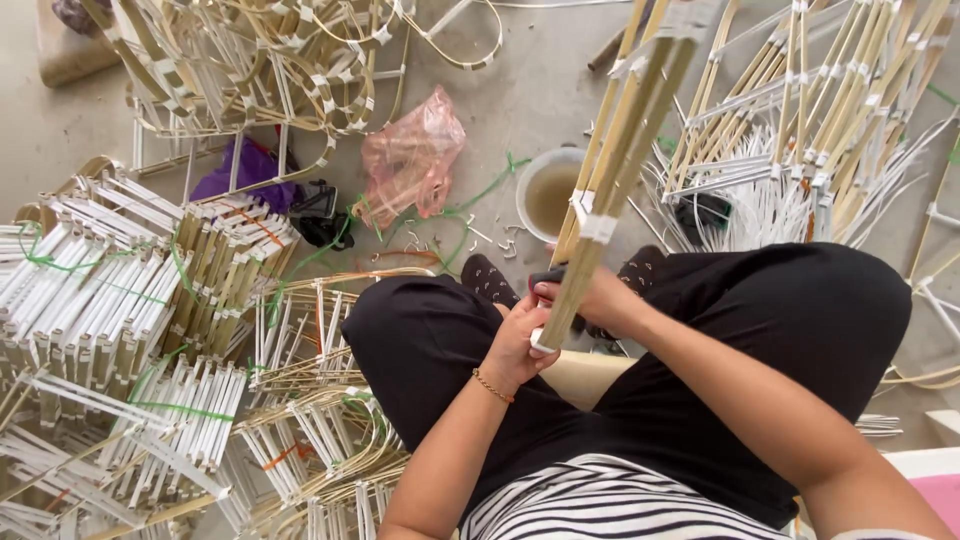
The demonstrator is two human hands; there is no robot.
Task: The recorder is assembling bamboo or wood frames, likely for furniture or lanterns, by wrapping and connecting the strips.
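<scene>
A bamboo stick frame, several thin tan sticks bound with white paper strips, rises from my lap toward the top of the view. My left hand, with a thin gold bracelet at the wrist, grips the frame's lower end. My right hand closes around the same sticks just above it, and something dark shows at its fingers. I sit on the floor in black trousers and a striped top.
Stacks of finished stick frames fill the left side, some tied with green string. More frames lie at the upper right. A white bowl of cloudy liquid stands on the concrete floor, near a crumpled pink plastic bag.
</scene>
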